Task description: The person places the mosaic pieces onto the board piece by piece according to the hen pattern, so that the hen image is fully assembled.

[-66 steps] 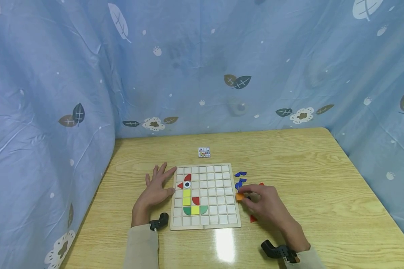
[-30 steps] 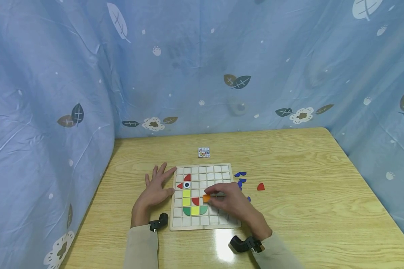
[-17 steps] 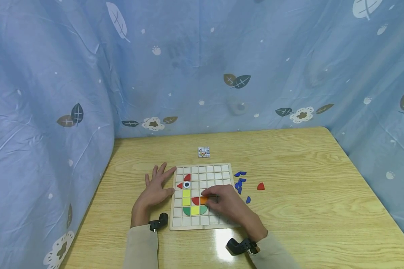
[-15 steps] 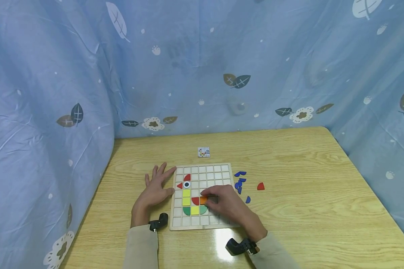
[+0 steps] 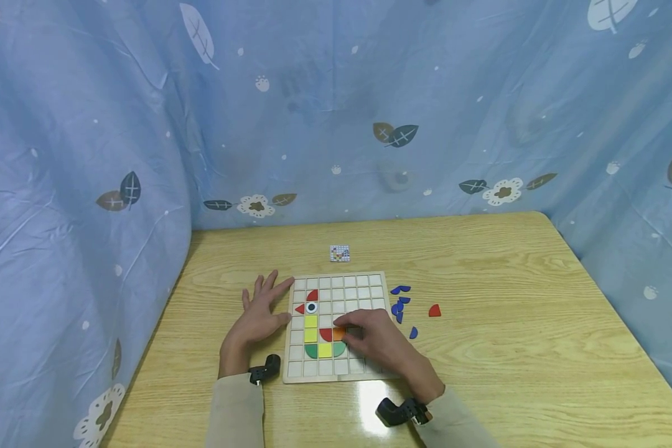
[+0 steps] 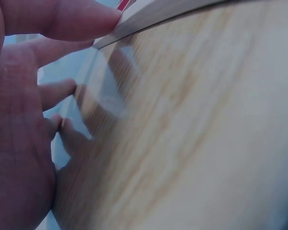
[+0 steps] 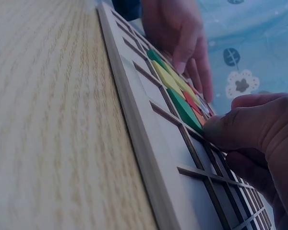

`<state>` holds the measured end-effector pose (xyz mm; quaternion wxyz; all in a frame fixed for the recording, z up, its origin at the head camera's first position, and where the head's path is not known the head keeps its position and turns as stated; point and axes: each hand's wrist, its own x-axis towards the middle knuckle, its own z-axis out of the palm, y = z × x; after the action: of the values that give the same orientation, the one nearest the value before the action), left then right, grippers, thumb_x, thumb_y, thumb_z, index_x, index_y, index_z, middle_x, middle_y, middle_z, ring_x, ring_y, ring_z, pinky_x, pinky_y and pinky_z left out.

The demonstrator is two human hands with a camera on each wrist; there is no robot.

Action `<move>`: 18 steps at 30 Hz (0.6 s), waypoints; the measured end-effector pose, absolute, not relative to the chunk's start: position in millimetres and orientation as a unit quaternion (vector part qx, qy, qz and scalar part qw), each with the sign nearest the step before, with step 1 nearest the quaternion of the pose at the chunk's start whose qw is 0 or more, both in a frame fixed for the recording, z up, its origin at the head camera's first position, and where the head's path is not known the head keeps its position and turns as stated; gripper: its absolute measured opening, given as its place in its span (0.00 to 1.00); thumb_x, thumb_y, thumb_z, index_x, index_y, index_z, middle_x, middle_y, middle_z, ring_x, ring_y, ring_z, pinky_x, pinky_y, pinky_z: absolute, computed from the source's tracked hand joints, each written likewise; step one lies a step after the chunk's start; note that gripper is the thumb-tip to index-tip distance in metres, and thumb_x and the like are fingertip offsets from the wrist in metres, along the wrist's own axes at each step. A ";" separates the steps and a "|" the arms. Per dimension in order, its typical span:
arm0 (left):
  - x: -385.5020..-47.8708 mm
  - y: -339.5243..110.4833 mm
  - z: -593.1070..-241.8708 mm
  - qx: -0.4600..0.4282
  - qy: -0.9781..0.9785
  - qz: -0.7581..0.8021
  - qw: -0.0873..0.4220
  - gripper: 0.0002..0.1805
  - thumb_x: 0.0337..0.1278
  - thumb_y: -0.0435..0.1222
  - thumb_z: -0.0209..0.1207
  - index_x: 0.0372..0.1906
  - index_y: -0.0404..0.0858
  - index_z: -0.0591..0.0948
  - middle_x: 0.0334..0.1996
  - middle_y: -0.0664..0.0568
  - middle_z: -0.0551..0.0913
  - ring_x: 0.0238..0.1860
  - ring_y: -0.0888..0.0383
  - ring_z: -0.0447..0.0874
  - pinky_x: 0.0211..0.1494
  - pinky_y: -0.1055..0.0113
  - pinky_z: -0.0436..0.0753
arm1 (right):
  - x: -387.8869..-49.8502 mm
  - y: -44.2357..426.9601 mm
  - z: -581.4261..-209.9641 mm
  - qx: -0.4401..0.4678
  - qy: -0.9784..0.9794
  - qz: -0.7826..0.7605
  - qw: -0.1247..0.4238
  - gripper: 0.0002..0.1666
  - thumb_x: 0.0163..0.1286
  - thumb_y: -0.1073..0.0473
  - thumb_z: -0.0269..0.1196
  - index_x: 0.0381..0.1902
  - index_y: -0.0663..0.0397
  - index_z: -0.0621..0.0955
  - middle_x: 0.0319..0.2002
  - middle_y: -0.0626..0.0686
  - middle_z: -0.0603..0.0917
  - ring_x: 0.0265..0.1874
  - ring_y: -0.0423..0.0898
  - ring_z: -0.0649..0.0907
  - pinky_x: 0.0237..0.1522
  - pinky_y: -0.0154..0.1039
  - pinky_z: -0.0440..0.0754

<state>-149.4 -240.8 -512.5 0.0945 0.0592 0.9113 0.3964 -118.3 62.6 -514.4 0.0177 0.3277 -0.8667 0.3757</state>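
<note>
Head view: right hand (image 5: 378,333) pinches orange tile (image 5: 338,335); splayed left hand (image 5: 259,318) touches board (image 5: 350,293).

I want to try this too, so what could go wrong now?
The right hand holding the orange piece might bump the red piece or green piece next to it. The loose blue pieces lie close to the board, so that hand could brush them when pulling back.

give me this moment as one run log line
left hand: touches board edge | right hand: pinches orange piece, beside red quarter-circle | loose on table: blue pieces, red piece
</note>
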 end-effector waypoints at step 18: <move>-150.1 -241.0 -510.5 0.062 0.912 0.389 0.110 0.49 0.57 0.31 0.66 0.86 0.46 0.67 0.91 0.39 0.42 0.90 0.34 0.22 0.82 0.28 0.16 | -124.0 116.5 -503.1 0.263 -0.870 0.417 0.026 0.20 0.65 0.63 0.79 0.55 0.50 0.93 0.52 0.47 0.95 0.49 0.47 0.93 0.48 0.44 0.89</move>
<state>-150.1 -241.0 -510.5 0.1097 0.0620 0.9125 0.3892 -124.0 116.5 -503.1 0.0255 0.2632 -0.8697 0.4167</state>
